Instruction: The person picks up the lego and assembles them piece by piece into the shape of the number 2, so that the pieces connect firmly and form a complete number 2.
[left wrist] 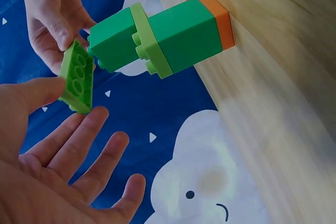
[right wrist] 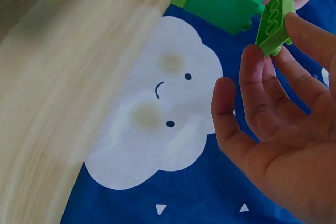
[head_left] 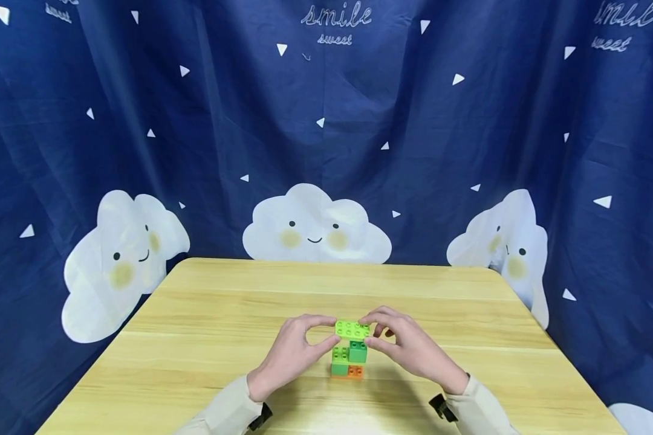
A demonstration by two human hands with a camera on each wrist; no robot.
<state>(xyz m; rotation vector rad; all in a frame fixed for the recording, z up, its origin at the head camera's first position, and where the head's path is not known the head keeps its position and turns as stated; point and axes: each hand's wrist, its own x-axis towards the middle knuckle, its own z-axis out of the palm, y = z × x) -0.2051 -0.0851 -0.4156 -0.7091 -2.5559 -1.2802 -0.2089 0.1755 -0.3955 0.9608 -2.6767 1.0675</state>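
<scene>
A lime-green building plate point(head_left: 350, 329) with two rows of studs is held between both hands, hollow underside visible in the wrist views. My left hand point(head_left: 299, 342) pinches one end between thumb and fingers, and my right hand point(head_left: 408, 345) pinches the other. Just below stands a stepped stack: an orange plate point(left wrist: 212, 11) at the bottom, a green brick point(left wrist: 184, 34), another lime plate point(left wrist: 149, 40), then an upper green brick point(left wrist: 113, 38). The held plate is tilted in the wrist views, close to the upper brick's studs; whether they touch I cannot tell.
The stack stands on a light wooden table point(head_left: 239, 302) near its front middle. Behind and beside the table hangs a dark blue curtain point(head_left: 212, 151) printed with white clouds and triangles. Light sleeves with dark straps cover both wrists.
</scene>
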